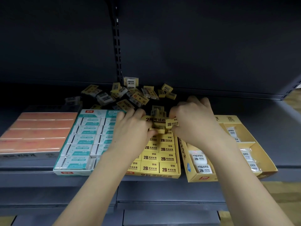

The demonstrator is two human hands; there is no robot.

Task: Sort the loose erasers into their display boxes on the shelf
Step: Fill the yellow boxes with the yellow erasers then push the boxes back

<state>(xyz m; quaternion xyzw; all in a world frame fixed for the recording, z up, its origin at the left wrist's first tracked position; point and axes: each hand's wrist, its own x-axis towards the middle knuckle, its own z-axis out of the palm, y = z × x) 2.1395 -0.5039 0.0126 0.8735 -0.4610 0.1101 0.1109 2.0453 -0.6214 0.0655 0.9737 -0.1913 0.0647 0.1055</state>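
A dark metal shelf (244, 108) under a slotted upright carries a row of display boxes, and the yellow 2B eraser box (161, 174) in the middle is where the work is. Left of it, touching, sits a teal-and-white eraser box (71, 172), and further left an orange box (39, 132). Right of it is a yellow divided box (228, 176) holding a few white-wrapped erasers. Behind it, against the back wall, lies the heap of loose erasers (130, 97).

Both hands are over the far end of the yellow 2B box. The right hand (195, 121) pinches a yellow 2B eraser (171, 124) between thumb and fingers. The left hand (132, 126) has its fingers curled round another yellow eraser (158, 130) at the top row.

I'd judge they're slotting yellow ones into the back row. Next, each needs turning label-up and pressing flush beside its neighbours, then a reach back to the heap.
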